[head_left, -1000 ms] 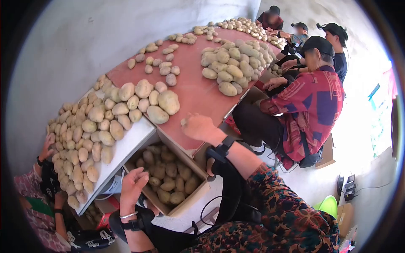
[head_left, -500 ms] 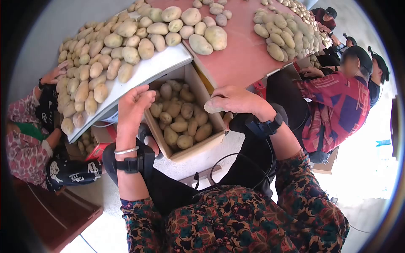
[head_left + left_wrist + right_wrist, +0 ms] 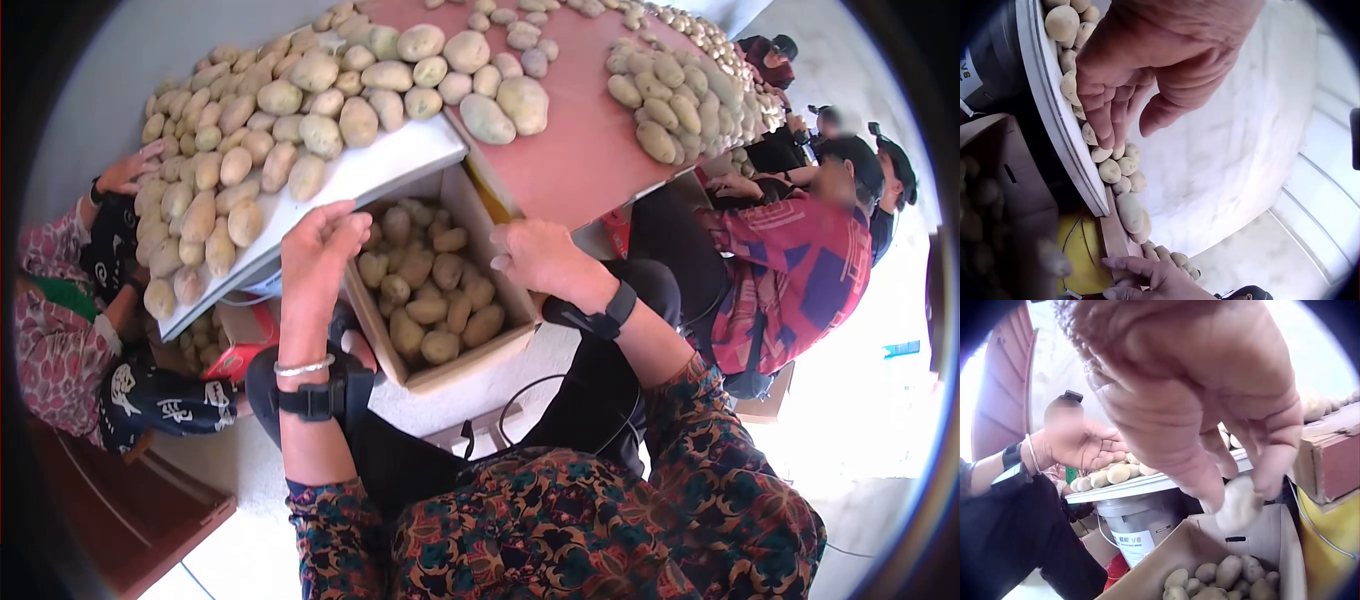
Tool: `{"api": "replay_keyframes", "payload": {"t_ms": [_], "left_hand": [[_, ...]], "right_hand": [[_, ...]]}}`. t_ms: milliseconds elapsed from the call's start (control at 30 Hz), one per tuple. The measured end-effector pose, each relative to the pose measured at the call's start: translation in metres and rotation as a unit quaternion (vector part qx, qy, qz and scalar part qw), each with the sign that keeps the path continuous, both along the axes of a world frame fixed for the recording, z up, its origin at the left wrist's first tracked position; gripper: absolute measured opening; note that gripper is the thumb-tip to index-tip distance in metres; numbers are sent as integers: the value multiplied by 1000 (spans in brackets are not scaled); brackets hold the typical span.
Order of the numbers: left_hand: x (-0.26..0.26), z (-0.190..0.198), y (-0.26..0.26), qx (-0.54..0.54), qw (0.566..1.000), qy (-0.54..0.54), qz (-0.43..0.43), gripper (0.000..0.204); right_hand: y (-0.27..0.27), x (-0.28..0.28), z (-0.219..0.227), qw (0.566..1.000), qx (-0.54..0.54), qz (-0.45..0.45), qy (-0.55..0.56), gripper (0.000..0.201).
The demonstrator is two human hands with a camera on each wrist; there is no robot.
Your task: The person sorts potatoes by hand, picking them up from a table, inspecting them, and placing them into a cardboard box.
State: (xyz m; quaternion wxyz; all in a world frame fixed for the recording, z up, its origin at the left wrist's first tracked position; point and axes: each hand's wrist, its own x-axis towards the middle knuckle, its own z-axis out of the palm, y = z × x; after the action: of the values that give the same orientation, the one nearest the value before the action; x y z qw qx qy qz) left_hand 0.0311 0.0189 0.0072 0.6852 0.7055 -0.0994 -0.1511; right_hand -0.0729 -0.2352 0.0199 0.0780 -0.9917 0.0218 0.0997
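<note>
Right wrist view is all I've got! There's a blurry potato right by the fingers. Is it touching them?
Observer: It looks apart: in the left wrist view, the yellow bucket shows between the right hand and the blurred potato.
Child: Cool! I can only see some potatoes along the edge of the white table. Are there lots more?
Observer: Yes, the head view shows a wide heap of potatoes covering much of it.
Child: Wow! And is anybody next to the red tabletop?
Observer: Yes, the head view shows a person in a red and dark patterned shirt beside it.
</note>
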Motion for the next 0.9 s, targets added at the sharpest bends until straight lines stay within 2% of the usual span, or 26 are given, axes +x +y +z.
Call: {"api": "replay_keyframes", "payload": {"t_ms": [67,133,267,333,400,467,533,600,633,700,733,767,800,867,900], "left_hand": [[0,2,-2,-2,1000,14,3,41],[0,2,-5,-2,1000,10,3,40],[0,5,-9,0,1000,18,9,38],[1,7,-11,-1,1000,20,9,38],[0,6,-12,-1,1000,16,11,37],[5,4,-14,-8,999,28,28,36],[7,1,-16,-40,999,10,35,35],[10,8,-17,-43,998,25,40,35],[16,6,-2,-33,997,30,64,35],[25,-3,-16,-48,997,24,53,36],[25,1,-18,-70,995,38,63,37],[27,3,-21,-65,995,41,69,38],[30,2,-21,-55,994,43,82,38],[32,1,-21,-86,989,70,96,39],[34,1,-20,-97,988,79,94,40]], "right_hand": [[-7,6,8,999,16,-13,30,20],[-14,14,13,994,64,-52,-77,20],[-36,56,6,983,13,-91,-160,24],[-33,81,13,956,35,-83,-279,31],[-32,106,10,957,-16,-77,-278,33],[-44,138,-11,935,-159,-40,-314,31],[-57,162,-19,935,-176,5,-307,30],[-46,180,-19,979,-106,-55,-164,32],[-29,187,-16,982,-92,-33,-160,32],[-35,174,15,986,29,-68,-152,37],[-34,168,29,987,21,-81,-135,37],[-24,172,42,976,183,-69,-100,41],[-13,173,49,934,347,-54,-66,46],[7,153,55,869,491,-42,-40,50],[21,133,63,868,493,-46,-33,50]]}}
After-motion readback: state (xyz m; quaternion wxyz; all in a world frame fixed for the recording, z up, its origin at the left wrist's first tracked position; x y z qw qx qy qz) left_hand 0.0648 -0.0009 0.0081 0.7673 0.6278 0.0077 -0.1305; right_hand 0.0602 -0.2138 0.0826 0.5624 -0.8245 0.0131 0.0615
